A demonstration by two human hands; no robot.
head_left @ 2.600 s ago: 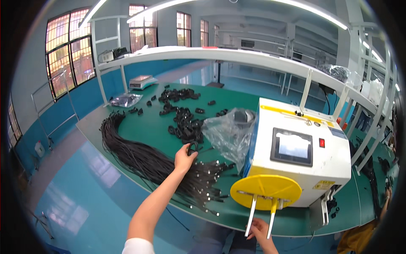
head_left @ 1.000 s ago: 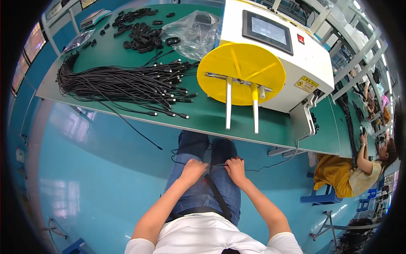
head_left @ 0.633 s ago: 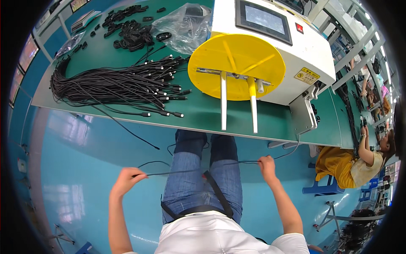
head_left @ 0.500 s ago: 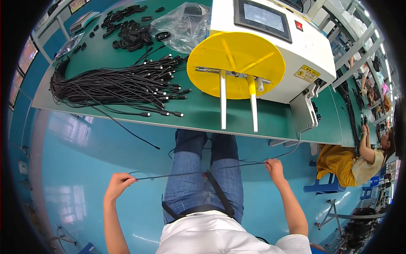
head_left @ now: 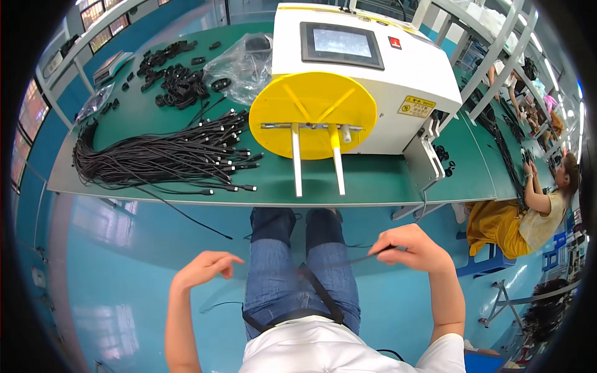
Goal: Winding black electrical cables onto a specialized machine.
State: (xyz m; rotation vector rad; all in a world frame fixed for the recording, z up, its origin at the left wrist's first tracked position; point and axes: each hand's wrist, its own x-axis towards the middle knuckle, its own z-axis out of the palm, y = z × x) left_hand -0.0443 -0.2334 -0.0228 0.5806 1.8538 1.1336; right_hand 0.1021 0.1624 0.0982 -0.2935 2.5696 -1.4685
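Observation:
A thin black cable (head_left: 360,258) is pinched in my right hand (head_left: 413,247), in front of my right thigh. A dark plug end shows at its fingers. The cable runs left across my lap as a motion blur. My left hand (head_left: 208,268) hovers left of my thighs, fingers loosely curved and apart, with nothing visibly gripped. Below it hangs a thin dark cable piece (head_left: 221,305). Beyond my hands, a white machine (head_left: 373,93) with a yellow disc (head_left: 273,102) and two projecting prongs (head_left: 297,171) stands on the green table (head_left: 373,180).
A thick bundle of black cables (head_left: 149,155) lies on the table's left, one end drooping over the front edge. Behind it are coiled black cables (head_left: 180,84) and a clear plastic bag (head_left: 239,68). A seated person (head_left: 538,205) works at the far right.
My right hand has risen nearer the view with the cable. The left hand's fingers have loosened from their pinch on it. The view has shifted, so the machine appears farther left.

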